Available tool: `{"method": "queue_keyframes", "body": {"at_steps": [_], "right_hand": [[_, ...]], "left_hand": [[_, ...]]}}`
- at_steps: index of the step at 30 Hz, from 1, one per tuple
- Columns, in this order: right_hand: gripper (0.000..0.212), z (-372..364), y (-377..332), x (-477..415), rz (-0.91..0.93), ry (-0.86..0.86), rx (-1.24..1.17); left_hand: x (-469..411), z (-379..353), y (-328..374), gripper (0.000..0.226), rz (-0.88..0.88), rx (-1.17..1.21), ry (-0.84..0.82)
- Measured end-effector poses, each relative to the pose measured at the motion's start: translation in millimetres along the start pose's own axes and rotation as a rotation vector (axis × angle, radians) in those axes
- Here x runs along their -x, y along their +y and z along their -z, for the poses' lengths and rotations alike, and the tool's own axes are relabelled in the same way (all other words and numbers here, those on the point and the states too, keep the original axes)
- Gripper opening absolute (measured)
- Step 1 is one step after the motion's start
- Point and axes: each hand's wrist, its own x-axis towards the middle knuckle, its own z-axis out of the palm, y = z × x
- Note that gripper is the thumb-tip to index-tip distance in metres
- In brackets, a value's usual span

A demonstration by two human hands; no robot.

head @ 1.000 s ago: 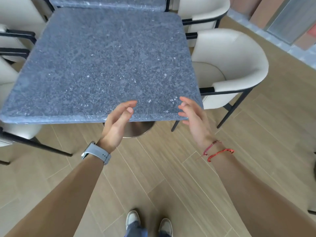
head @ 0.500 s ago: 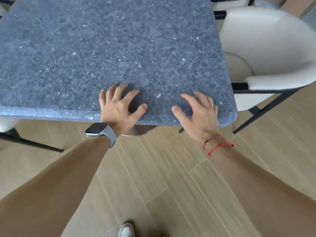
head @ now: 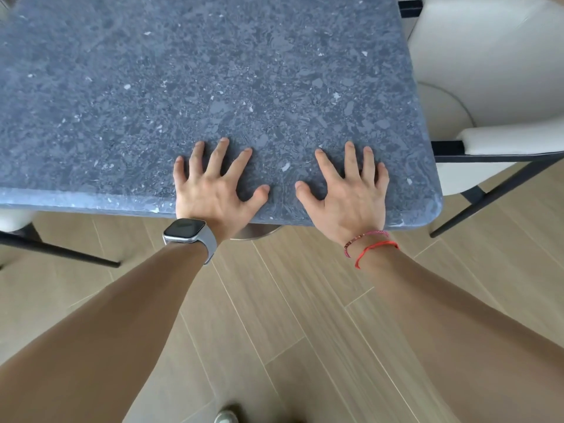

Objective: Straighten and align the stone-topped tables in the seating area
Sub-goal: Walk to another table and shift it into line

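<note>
Far left: a cream chair (head: 12,219) is sitting partly under the desk, one dark leg (head: 61,253) angling out across the wood-plank floor (head: 274,315).
Stone-topped desk (head: 213,71) is filling the upper frame, its near edge running across mid-frame, rounded near-right corner showing.
Left hand (head: 213,190) is lying palm-down on the top just inside the near edge, fingers spread, gripping nothing. A grey watch (head: 187,232) is sitting on that wrist, off the edge.
A metal base (head: 256,232) is peeking out under the edge between the wrists, probably the pedestal foot, mostly hidden.
Right hand (head: 351,196) is lying flat just beside the left, also splayed and released, near the right corner. Red bracelets (head: 370,247) are circling the wrist.
Right: a second cream chair (head: 488,71) is standing just beside the desk's right edge.
Bottom: a shoe tip (head: 225,416) is showing.
</note>
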Motion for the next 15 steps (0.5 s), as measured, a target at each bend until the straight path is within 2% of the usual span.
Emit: {"method": "queue_keyframes", "body": {"at_steps": [9, 15], "right_hand": [[0.068, -6.1, 1.9, 4.2, 0.008, 0.112, -0.028], [0.083, 0.2, 1.4, 4.5, -0.003, -0.048, 0.032]], "left_hand": [[3.4, -4.4, -0.9, 0.071, -0.002, 0.050, 0.120], [4.2, -4.5, -2.2, 0.075, -0.017, 0.063, 0.104]]}}
